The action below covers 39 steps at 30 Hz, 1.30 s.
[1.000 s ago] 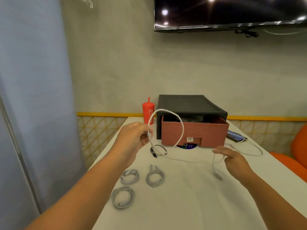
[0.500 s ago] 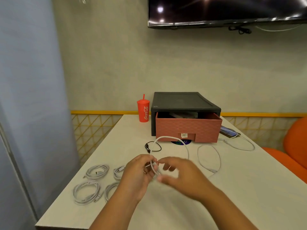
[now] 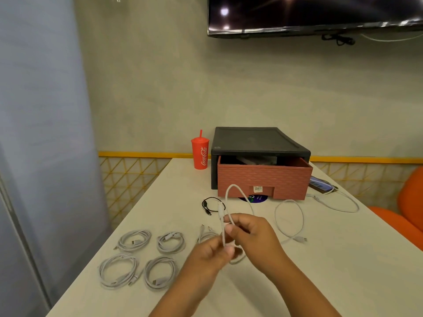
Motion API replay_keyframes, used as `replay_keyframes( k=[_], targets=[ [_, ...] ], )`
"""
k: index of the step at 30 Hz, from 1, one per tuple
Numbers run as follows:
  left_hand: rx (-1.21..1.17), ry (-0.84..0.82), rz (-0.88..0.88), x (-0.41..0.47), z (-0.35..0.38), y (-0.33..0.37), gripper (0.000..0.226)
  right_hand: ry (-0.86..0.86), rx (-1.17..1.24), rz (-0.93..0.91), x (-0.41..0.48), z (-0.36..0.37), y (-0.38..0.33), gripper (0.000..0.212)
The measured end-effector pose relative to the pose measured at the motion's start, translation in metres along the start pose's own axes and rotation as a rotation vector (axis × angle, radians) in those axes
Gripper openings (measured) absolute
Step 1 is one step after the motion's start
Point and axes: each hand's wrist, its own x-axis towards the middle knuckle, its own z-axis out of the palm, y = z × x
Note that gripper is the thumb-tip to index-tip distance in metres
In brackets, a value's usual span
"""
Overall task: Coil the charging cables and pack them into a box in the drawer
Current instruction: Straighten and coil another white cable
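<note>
The blurred left hand (image 3: 210,255) and the right hand (image 3: 254,239) both pinched a smooth white cable (image 3: 234,185) in front of the open drawer (image 3: 263,179). Its thin loop arched up against the drawer's reddish, woven-textured front, and its tail lay slack on the pale worktop (image 3: 343,271). Four round white coils (image 3: 128,236) lay in front of the drawer to its left; the drawer's dark contents were hard to make out.

hands: left hand (image 3: 207,257) and right hand (image 3: 256,240) both pinch one white cable (image 3: 220,210), its loop standing up | surface (image 3: 332,271): coiled cables (image 3: 135,240) lie left of them | behind: drawer (image 3: 263,181) pulled open, red cup (image 3: 200,154) beside
</note>
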Motion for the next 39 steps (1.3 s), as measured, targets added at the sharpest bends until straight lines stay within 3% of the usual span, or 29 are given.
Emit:
replay_keyframes(
  k=[2, 3, 7, 10, 12, 16, 20, 25, 27, 32, 35, 39],
  targets=[
    [0.075, 0.099, 0.033, 0.001, 0.003, -0.004, 0.021, 0.007, -0.022, -0.002, 0.002, -0.002, -0.002, 0.031],
    [-0.002, 0.159, 0.027, 0.002, 0.002, -0.003, 0.025, 0.015, -0.044, -0.011, 0.003, -0.005, -0.003, 0.03],
    [-0.59, 0.273, -0.102, 0.013, -0.016, 0.008, 0.03, -0.01, -0.029, -0.043, -0.001, -0.022, -0.007, 0.023],
    [-0.752, 0.227, -0.21, 0.021, -0.028, 0.009, 0.032, -0.183, -0.066, -0.054, -0.006, -0.024, -0.011, 0.029],
    [-0.765, 0.16, -0.292, 0.024, -0.028, 0.009, 0.033, -0.332, -0.271, -0.074, -0.008, -0.019, -0.011, 0.038],
    [-0.721, 0.027, -0.396, 0.028, -0.029, 0.017, 0.031, -0.589, -0.63, -0.155, -0.008, -0.009, -0.009, 0.014],
    [-0.703, -0.031, -0.479, 0.034, -0.039, 0.027, 0.036, -0.732, -0.872, -0.221, -0.013, -0.008, -0.002, 0.021],
    [-0.794, -0.019, -0.467, 0.037, -0.049, 0.035, 0.032, -0.684, -1.172, -0.396, -0.018, -0.019, 0.007, 0.036],
    [-0.825, 0.026, -0.442, 0.04, -0.057, 0.036, 0.032, -0.668, -1.274, -0.383, -0.017, -0.027, 0.009, 0.041],
    [-0.778, 0.081, -0.412, 0.042, -0.07, 0.036, 0.043, -0.554, -1.379, -0.066, -0.012, -0.053, 0.015, 0.04],
    [-0.685, 0.077, -0.409, 0.04, -0.068, 0.038, 0.045, -0.456, -1.3, 0.133, -0.003, -0.07, 0.028, 0.032],
    [-0.57, 0.103, -0.423, 0.038, -0.064, 0.042, 0.041, -0.334, -1.152, 0.248, 0.009, -0.085, 0.043, 0.017]
  ],
)
